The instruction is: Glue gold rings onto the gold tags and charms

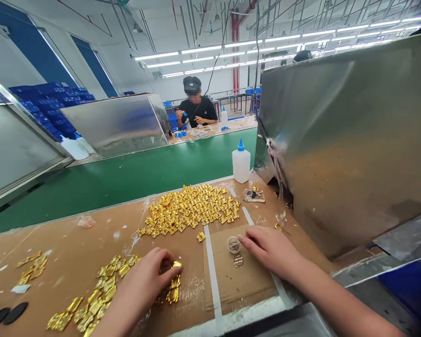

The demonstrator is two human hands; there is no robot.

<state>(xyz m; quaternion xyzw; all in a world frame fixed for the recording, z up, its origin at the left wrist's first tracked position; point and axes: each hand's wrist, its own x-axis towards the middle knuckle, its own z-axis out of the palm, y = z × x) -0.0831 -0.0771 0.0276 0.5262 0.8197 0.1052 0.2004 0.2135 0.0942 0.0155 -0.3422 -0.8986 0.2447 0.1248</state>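
Observation:
My left hand (150,274) is closed in a pinch on a small shiny gold metal piece (176,265) at its fingertips. More gold pieces (174,292) lie under and beside that hand, some hidden by it. My right hand (261,244) has its fingers curled together at the right edge of a small clear round cup (233,245) holding thin silvery bits. What those fingertips pinch, if anything, is too small to make out. Just below the cup, a round clear patch (238,261) lies on a cardboard sheet (245,285). One loose gold piece (200,237) rests left of the cup.
A large heap of gold pieces (192,208) spreads behind my hands, with further rows (98,299) at left. A white squeeze bottle (241,164) stands before the green belt (133,173). A metal panel (344,140) rises at right. Across the belt sits a person (205,110).

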